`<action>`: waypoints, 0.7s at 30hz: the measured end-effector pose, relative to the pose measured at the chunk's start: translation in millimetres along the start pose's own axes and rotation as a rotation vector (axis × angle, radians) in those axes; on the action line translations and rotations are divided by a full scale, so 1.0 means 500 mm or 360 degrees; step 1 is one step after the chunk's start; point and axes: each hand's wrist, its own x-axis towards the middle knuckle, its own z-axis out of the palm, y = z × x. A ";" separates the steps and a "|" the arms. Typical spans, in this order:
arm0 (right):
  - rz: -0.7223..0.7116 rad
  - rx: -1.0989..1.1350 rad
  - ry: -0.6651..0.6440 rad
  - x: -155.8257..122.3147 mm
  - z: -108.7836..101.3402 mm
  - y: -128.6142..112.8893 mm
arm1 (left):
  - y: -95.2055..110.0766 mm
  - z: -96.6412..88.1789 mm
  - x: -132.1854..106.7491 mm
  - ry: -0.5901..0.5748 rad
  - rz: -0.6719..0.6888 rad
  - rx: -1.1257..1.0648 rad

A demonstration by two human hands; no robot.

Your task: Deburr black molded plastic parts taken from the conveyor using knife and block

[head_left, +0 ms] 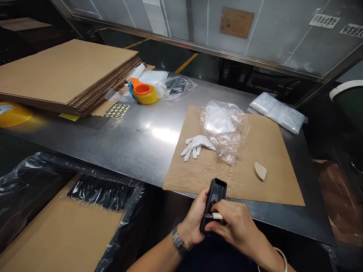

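From where I stand, the left hand (194, 219) reaches up from below, wrist turned inward, thumb along the side of a long black case (217, 190) and grasping it, hollow face up and tilted. The right hand (236, 223) comes in from the other side, palm down, knuckles arched, pinching a small pale-handled tool (217, 216) between thumb and curled fingers; its thin dark tip points left, at the case's left rim. So the case sits between the two hands, at the near edge of the cardboard sheet (181, 177). Just beyond the grip lies a white glove (195, 145); off to its right, a beige rounded pad (260, 171). Far beyond the grip, up to the right, one wall label (324, 21) reads 手指套放置处, and a second label (351, 30), cut off by the edge of view, begins 标签. Left of the grip and farther back, a sheet of round black stickers (116, 110) carries print too small for me to read; the scrawl on the plastic-wrapped packet (278, 112), beyond the grip to the right, I can't make out.
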 end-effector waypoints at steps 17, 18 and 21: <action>0.0256 0.0464 0.0107 0.043 -0.056 0.085 | -0.032 -0.023 -0.015 0.0061 -0.0163 0.0582; 0.0259 0.0489 0.0093 0.045 -0.056 0.089 | -0.031 -0.024 -0.016 0.0071 -0.0197 0.0603; 0.0326 0.0562 0.0120 0.041 -0.051 0.096 | -0.030 -0.027 -0.013 0.0066 -0.0261 0.0602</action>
